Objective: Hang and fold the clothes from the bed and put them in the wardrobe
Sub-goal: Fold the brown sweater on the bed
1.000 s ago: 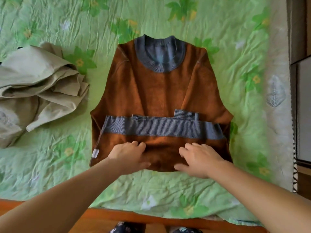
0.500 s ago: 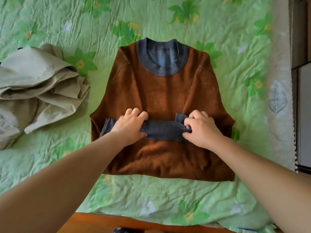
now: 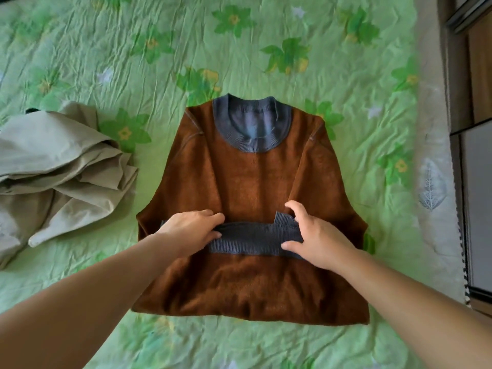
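My left hand and right hand pinch the hem; I should carry it level to the collar beyond.

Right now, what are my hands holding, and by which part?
Both hold the brown sweater by its grey hem band, folded up over the body: the left hand at its left end, the right hand at its right.
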A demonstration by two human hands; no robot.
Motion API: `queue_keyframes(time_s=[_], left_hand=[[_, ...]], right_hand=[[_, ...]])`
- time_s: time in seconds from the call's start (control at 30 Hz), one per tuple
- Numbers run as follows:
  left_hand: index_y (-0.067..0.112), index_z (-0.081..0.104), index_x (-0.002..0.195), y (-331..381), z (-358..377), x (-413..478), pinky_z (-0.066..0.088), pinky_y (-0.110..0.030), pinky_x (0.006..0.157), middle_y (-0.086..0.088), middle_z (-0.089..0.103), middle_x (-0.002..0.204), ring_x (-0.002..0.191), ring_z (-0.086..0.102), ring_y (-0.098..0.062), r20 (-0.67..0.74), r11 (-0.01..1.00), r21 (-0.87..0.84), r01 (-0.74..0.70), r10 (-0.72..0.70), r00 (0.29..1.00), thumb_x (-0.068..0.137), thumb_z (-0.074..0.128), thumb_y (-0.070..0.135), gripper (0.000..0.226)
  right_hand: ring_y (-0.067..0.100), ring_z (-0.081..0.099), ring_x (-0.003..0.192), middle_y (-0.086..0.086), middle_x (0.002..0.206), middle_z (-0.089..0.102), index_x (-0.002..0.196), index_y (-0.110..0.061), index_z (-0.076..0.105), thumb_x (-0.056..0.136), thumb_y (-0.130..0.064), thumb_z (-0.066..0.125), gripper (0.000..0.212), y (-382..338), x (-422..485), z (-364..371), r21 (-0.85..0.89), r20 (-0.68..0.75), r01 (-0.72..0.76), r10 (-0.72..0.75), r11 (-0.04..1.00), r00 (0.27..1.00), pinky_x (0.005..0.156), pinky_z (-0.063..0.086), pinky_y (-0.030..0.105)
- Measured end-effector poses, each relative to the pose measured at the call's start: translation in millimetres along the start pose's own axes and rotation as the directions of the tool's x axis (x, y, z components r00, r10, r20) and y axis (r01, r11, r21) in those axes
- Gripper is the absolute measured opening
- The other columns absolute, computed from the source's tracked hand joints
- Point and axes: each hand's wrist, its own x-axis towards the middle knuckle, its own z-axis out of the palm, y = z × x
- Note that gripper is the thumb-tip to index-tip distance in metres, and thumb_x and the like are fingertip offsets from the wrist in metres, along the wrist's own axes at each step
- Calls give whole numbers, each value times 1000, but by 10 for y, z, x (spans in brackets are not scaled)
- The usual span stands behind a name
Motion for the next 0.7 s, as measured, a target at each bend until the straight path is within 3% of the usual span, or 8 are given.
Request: queue_keyframes(time_s=[0.03, 0.07, 0.13, 0.2, 0.33, 0.5, 0.63, 0.7], left_hand=[[36, 44, 126, -20, -3, -11, 49, -36, 84, 12, 54, 114, 109, 61, -19, 20, 1000, -14, 14, -13, 1000, 102, 47, 46, 27], [35, 44, 127, -33, -5, -18, 50, -37, 87, 11, 55, 120, 111, 60, -19, 43, 999, -25, 21, -20, 999, 102, 47, 45, 28], [33, 44, 127, -60, -2, -17, 51, -39, 90, 9, 55, 124, 112, 61, -20, 68, 1000, -30, 3, -1, 998, 103, 44, 43, 25], [35, 42, 125, -86, -29, -13, 54, -39, 82, 9, 54, 121, 103, 64, -21, 29, 999, -6, -32, 32, 999, 105, 37, 44, 22], [33, 39, 118, -268, -256, 34, 51, -38, 60, 6, 52, 110, 82, 66, -28, -200, 995, 79, -55, 70, 977, 104, 26, 48, 25], [32, 44, 118, -510, -912, 287, 50, -40, 51, 1, 54, 101, 72, 64, -34, -380, 993, 109, -47, 85, 921, 100, 23, 52, 35], [34, 44, 124, -707, -1526, 727, 44, -34, 48, 2, 54, 101, 67, 62, -31, -478, 971, 237, 17, 102, 872, 103, 24, 51, 34], [32, 44, 121, -792, -1808, 926, 42, -36, 52, -2, 54, 102, 74, 63, -33, -538, 961, 264, 80, 78, 840, 104, 31, 47, 27]], right_hand=[[24, 64, 114, -3, 128, 63, 144, -35, 23, 87, -45, 74, 77, 26, -2, 25, 41, 11, -76, 76, 996, 997, 90, 54, 39], [24, 64, 115, -1, 129, 63, 143, -31, 27, 86, -45, 75, 76, 69, 1, 58, 36, 4, -132, 132, 991, 991, 90, 54, 38], [24, 66, 106, -4, 116, 64, 123, -28, 41, 90, -41, 70, 46, 127, 25, 100, -37, -30, -161, 159, 986, 987, 77, 51, 36], [23, 67, 86, -8, 99, 58, 105, -29, 41, 95, -35, 63, 25, 139, 45, 87, -162, -112, -31, 12, 986, 994, 61, 40, 32], [24, 52, 43, -4, 87, 50, 105, -22, 50, 96, -29, 62, 16, 141, 248, -245, -418, -241, 189, -309, 889, 920, 41, 24, 29], [37, 53, 48, 3, 90, 45, 109, -19, 46, 102, -33, 46, 15, 97, 774, -916, -491, -310, 154, -337, 858, 889, 39, 29, 37], [21, 33, 41, 0, 89, 32, 111, -20, 37, 104, -30, 48, 16, 52, 1265, -1445, -566, -335, 130, -371, 814, 866, 38, 21, 29], [27, 46, 50, 6, 97, 36, 121, -19, 36, 103, -34, 49, 27, 26, 1505, -1666, -578, -397, 24, -307, 816, 865, 43, 33, 32]])
